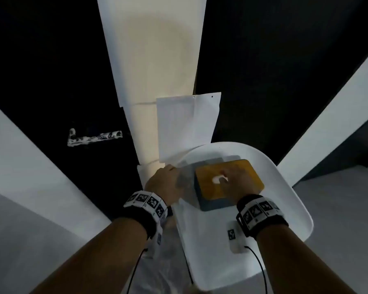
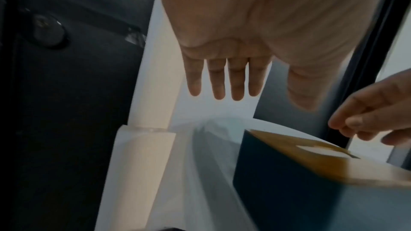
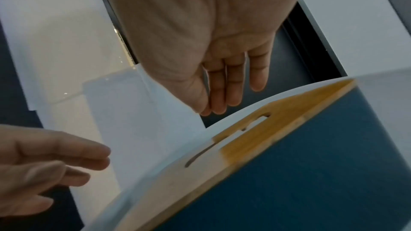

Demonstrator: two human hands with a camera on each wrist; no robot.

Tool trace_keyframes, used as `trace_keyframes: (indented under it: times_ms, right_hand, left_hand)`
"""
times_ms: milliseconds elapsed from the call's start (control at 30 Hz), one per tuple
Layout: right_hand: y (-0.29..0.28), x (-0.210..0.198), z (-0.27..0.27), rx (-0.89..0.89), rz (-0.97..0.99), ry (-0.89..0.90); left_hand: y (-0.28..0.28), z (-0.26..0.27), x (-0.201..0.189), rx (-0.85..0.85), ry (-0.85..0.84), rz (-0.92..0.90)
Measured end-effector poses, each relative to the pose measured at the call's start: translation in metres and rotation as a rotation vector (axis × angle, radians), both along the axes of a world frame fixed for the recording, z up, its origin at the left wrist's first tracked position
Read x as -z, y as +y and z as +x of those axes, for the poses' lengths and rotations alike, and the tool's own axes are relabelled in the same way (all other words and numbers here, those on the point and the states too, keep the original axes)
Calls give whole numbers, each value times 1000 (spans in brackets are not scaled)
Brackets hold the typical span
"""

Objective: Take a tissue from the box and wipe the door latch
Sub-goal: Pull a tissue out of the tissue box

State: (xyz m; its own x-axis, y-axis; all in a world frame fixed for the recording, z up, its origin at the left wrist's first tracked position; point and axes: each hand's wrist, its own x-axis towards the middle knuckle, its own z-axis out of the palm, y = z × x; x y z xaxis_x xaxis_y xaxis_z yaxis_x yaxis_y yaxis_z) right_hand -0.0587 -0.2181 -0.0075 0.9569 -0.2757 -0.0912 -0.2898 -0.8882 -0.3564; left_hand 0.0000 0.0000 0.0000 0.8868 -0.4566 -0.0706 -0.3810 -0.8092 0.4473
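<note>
A tissue box (image 1: 208,192) with a wooden lid and dark blue sides stands on a white rounded surface (image 1: 285,209). A bit of white tissue (image 1: 216,179) shows in the lid's slot. My right hand (image 1: 232,179) hovers over the lid at the slot, fingers loosely bent with the thumb near them, nothing between them in the right wrist view (image 3: 222,101). My left hand (image 1: 166,177) is held beside the box's left side with straight fingers (image 2: 224,85). The door latch (image 1: 94,137), smeared white, is on the black door to the left.
A white sheet of paper (image 1: 187,126) hangs on the pale strip between two black door panels, just behind the box. A small white tagged device (image 1: 234,238) with a cable lies on the surface near my right wrist. Grey floor lies on both sides.
</note>
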Motion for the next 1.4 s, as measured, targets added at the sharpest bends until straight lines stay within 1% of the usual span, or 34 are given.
trace_keyframes:
  times_ms: [100, 167, 267, 333, 400, 500, 567, 733, 1000, 1300, 1400]
  right_hand:
    - [-29, 3, 10, 41, -50, 15]
    - [-42, 7, 15, 43, -34, 52]
    - [-52, 13, 21, -47, -36, 85]
    - [-54, 16, 24, -120, -74, 115]
    - [-51, 17, 26, -183, -96, 168]
    - [-46, 20, 33, -216, -116, 180]
    - [-45, 23, 38, -210, -122, 174]
    - [-38, 28, 45, -189, -143, 201]
    - [-38, 30, 58, -122, -115, 268]
    - [-25, 15, 58, -97, -77, 354]
    - [-29, 14, 56, -68, -154, 334]
  left_hand:
    - [-23, 5, 9, 90, 44, 40]
    - [-37, 6, 10, 142, 87, 58]
    - [-59, 11, 17, 168, 48, 78]
    - [-72, 12, 22, 182, 31, 146]
    - [-82, 15, 27, 198, 88, 231]
    - [-91, 21, 33, 231, 199, 323]
    - [-92, 23, 37, 231, 215, 320]
    - [-92, 23, 40, 244, 189, 301]
    - [-91, 28, 49, 266, 190, 279]
    - [-91, 29, 52, 264, 187, 282]
    - [-91, 29, 48, 262, 205, 303]
